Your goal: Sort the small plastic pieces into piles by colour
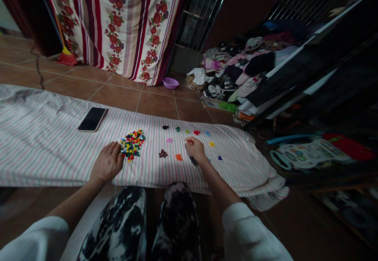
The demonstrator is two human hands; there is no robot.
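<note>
A mixed pile of small coloured pieces (132,145) lies on a striped cloth (73,154). My left hand (108,160) rests palm down at the pile's left edge, fingers laid out on the cloth and close against the pieces. Further right, my right hand (195,149) is closed in a pinch just above the cloth; what its fingertips hold is too small to make out. Around it lie little single-colour groups: black (165,127), dark green (177,128), red (196,132), pink (169,140), yellow (212,144), brown (163,153), orange (178,157) and dark blue (220,158) pieces.
A phone (92,119) lies on the cloth, left of the pile. Beyond, on the tiled floor, are a purple basin (171,83), a red dustpan (67,58) and a heap of clothes (236,70). A floral curtain (118,24) hangs behind. My knees are at the near edge.
</note>
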